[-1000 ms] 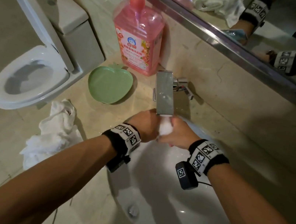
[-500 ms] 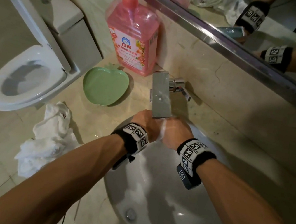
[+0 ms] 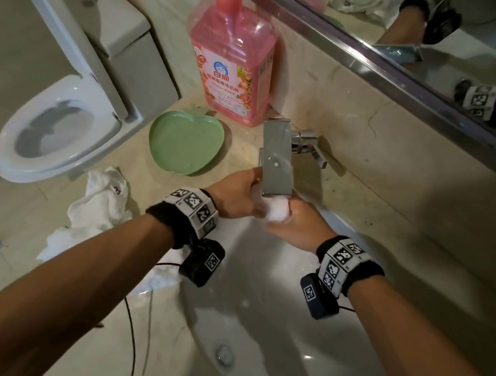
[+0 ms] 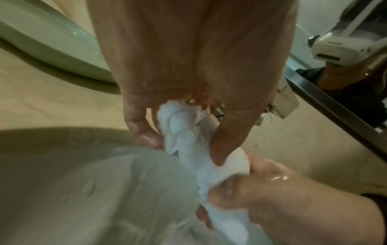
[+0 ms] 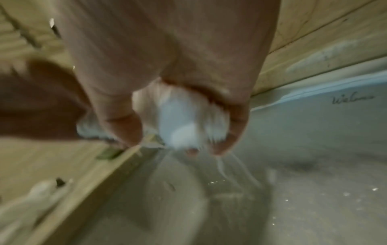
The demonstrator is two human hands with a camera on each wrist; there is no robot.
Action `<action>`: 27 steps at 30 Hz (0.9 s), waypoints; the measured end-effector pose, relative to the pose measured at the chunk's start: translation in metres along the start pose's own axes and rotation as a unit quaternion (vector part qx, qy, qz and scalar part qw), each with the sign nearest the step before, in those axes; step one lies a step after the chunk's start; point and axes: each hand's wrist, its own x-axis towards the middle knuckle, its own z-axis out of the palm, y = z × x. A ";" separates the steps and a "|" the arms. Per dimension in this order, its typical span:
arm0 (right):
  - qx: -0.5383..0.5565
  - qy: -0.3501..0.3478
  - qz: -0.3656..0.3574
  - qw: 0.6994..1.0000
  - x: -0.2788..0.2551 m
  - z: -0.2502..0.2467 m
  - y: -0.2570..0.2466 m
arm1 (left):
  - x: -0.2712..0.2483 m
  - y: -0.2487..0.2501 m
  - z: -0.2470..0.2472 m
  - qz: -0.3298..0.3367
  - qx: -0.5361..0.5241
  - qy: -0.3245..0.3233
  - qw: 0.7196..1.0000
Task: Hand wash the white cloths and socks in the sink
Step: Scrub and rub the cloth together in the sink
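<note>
Nearest the camera, the white sink (image 3: pixel 292 373) fills the lower part of the head view, its drain (image 3: pixel 225 355) showing on the basin floor. Above the basin, both hands meet just under the spout. The left hand (image 3: pixel 235 197) has its fingers and thumb curled round one end of a wet white cloth (image 3: pixel 276 213), and the right hand (image 3: pixel 300 228) clenches the other end, so the cloth is a tight twisted roll between them. In the left wrist view the cloth (image 4: pixel 188 137) runs from the left thumb down into the wet right hand (image 4: pixel 272 195). In the right wrist view, which is blurred, thin streams of water fall from the bunched cloth (image 5: pixel 182 121) into the basin.

To the left, on the counter (image 3: pixel 85 302), lies a pile of white cloths (image 3: pixel 97 206), partly hidden by the left forearm. Beyond the hands stands the chrome faucet (image 3: pixel 277 156), with a green apple-shaped dish (image 3: pixel 183 145) beside it. Behind these a pink pump bottle (image 3: pixel 232 65) stands against the wall, under the mirror (image 3: pixel 443 30). Far left is a toilet (image 3: pixel 57 112) with its lid raised.
</note>
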 end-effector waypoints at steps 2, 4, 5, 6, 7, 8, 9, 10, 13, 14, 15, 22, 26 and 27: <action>0.120 -0.018 0.012 0.993 -0.003 -0.001 -0.006 | -0.009 -0.009 -0.004 0.007 0.003 0.037 0.999; 0.162 -0.010 -0.003 0.987 -0.006 0.001 -0.013 | -0.017 -0.019 -0.003 0.003 -0.038 0.072 0.997; 0.170 0.012 -0.012 0.985 -0.007 0.002 -0.016 | -0.020 -0.023 -0.002 -0.006 -0.054 0.087 0.995; 0.171 0.039 -0.018 0.984 -0.008 0.004 -0.018 | -0.022 -0.026 -0.001 -0.017 -0.055 0.103 0.993; 0.165 0.065 -0.027 0.984 -0.009 0.007 -0.018 | -0.025 -0.028 0.000 -0.030 -0.040 0.114 0.992; 0.156 0.086 -0.035 0.983 -0.010 0.009 -0.020 | -0.027 -0.031 0.001 -0.042 -0.032 0.120 0.991; 0.149 0.103 -0.042 0.983 -0.011 0.012 -0.021 | -0.029 -0.034 0.002 -0.056 -0.031 0.123 0.990; 0.150 0.117 -0.046 0.981 -0.012 0.014 -0.022 | -0.031 -0.035 0.003 -0.071 -0.043 0.123 0.989; 0.180 0.126 -0.052 0.974 -0.015 0.013 -0.023 | -0.035 -0.038 0.008 -0.097 -0.050 0.111 0.988; 0.195 0.108 -0.050 0.973 -0.016 0.010 -0.023 | -0.037 -0.038 0.009 -0.092 -0.025 0.101 0.990; 0.205 0.083 -0.045 0.974 -0.017 0.007 -0.022 | -0.037 -0.036 0.010 -0.080 -0.004 0.089 0.993; 0.128 0.090 -0.056 0.986 -0.027 -0.003 -0.013 | -0.035 -0.019 0.022 -0.023 0.072 0.037 0.996; 0.140 0.161 -0.037 0.976 -0.029 -0.010 -0.002 | -0.033 -0.020 0.013 -0.035 0.002 0.015 0.999; 0.158 0.170 -0.030 0.972 -0.030 -0.013 0.001 | -0.033 -0.021 0.013 -0.022 0.020 0.029 0.999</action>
